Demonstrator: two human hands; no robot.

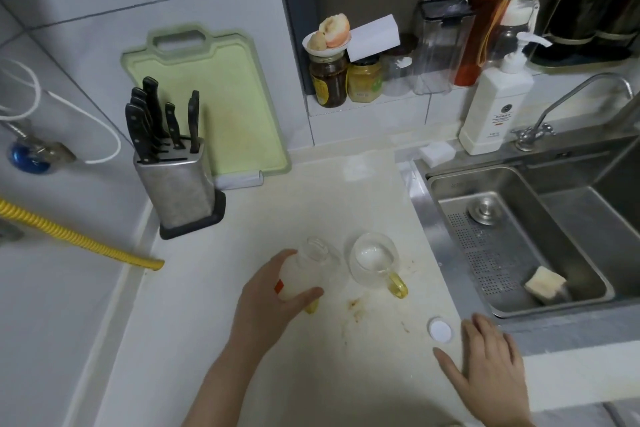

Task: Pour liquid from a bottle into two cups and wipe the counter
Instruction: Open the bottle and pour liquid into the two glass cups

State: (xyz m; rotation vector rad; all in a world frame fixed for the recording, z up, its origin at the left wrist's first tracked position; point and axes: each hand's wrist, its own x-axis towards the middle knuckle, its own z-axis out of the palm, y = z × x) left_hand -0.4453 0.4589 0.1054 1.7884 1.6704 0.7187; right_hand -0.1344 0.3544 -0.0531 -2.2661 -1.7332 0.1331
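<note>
Two cups [372, 263] stand side by side; one bottle [304, 267] tilts over the nearer, gripped by the left hand [273, 291]. One cap [440, 329] lies beside the right hand [488, 354], flat and spread on the counter [311, 374].

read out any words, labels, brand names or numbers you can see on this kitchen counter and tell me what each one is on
No text here is sharp enough to quote.
Tall white pump dispenser bottle: round dark logo and small print lines, too blurred to read.
Dark brown glass jar: yellow label, illegible.
Yellow glass jar: label, illegible.
Clear plastic bottle gripped by the left hand: red label patch, no readable print.
Round white cap: blank.
</note>
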